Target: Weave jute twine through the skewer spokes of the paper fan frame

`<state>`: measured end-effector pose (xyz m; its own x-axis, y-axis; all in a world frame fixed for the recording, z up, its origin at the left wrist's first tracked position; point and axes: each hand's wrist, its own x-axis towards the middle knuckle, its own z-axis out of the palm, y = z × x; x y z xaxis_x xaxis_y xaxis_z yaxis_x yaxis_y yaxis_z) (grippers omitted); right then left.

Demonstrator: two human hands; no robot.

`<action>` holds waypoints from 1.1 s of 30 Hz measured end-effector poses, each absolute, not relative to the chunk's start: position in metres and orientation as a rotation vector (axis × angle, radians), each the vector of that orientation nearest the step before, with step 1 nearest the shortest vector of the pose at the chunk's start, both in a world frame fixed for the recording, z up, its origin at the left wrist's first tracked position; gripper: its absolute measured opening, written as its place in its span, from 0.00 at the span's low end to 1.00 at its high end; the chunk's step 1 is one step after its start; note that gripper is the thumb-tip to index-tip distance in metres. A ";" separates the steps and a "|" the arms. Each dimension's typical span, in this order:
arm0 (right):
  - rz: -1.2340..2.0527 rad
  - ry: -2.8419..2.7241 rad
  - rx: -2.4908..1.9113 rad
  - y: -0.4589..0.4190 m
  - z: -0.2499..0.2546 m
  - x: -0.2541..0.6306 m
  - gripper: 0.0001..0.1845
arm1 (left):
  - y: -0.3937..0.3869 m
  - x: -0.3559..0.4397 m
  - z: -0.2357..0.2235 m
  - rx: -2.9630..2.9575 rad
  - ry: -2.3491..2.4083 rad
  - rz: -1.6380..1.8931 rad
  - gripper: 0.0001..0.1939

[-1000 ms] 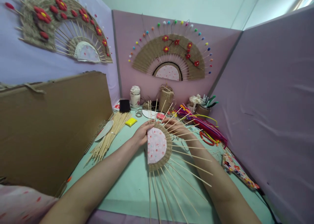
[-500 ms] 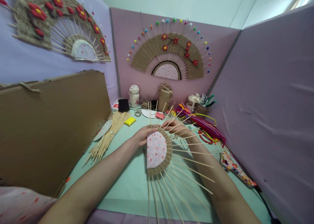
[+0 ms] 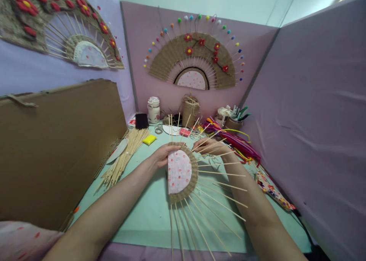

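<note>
Left hand (image 3: 163, 154) (thumb (image 3: 174, 148) foremost) on fan (image 3: 180, 172)

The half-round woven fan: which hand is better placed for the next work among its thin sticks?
Probably the right hand: its fingers are beside the woven band, near the upper sticks. The left hand seems less free, because it holds the fan at its upper end.

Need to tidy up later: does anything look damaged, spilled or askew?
The cardboard panel on the left looks worn: its top edge is ragged, with a loose-looking strip across it. I see nothing spilled.
</note>
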<state>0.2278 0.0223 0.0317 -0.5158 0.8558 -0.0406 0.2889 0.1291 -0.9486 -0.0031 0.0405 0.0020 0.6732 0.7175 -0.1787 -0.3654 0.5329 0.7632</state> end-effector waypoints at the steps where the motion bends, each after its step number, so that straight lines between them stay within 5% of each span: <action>1: 1.415 -1.892 -1.112 0.023 0.031 0.228 0.13 | 0.041 -0.004 0.002 0.762 0.514 0.681 0.13; 15: 1.321 -1.208 -1.027 0.033 0.027 0.281 0.17 | 0.047 -0.008 -0.002 0.770 0.579 0.660 0.13; 33: 1.057 -1.116 -0.808 0.035 0.038 0.269 0.14 | 0.045 -0.006 -0.007 0.763 0.581 0.602 0.11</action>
